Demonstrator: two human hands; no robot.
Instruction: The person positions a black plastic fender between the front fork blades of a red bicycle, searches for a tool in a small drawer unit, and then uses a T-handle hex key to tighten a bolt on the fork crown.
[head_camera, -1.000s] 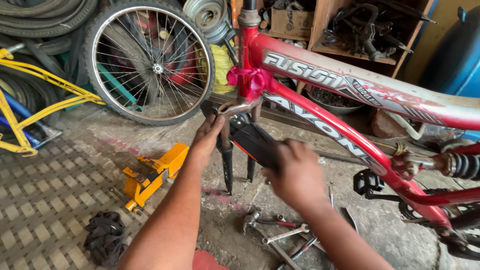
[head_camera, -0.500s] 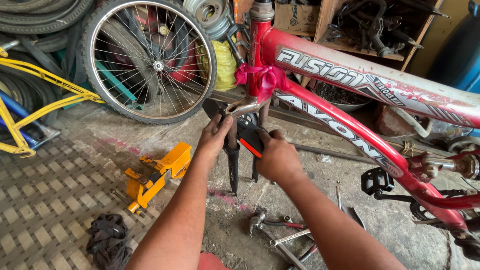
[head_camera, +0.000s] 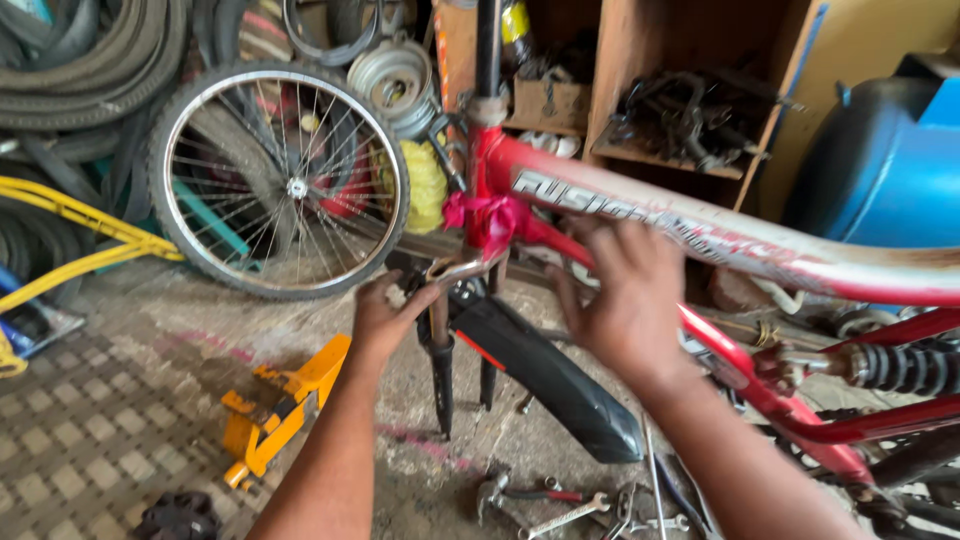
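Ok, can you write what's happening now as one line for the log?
left hand: gripping fork crown | right hand: open, on red bike frame | black mudguard: hanging below | spanners: on floor

Frame (head_camera: 720, 240): we see it right, above the fork (head_camera: 442, 370).
Wheel (head_camera: 280, 180): left, behind the fork.
Mudguard (head_camera: 550, 380): under the frame.
Wrenches (head_camera: 570, 505): on the floor (head_camera: 120, 420), below the mudguard.

Red bicycle frame (head_camera: 720, 240), wheelless fork (head_camera: 440, 370)
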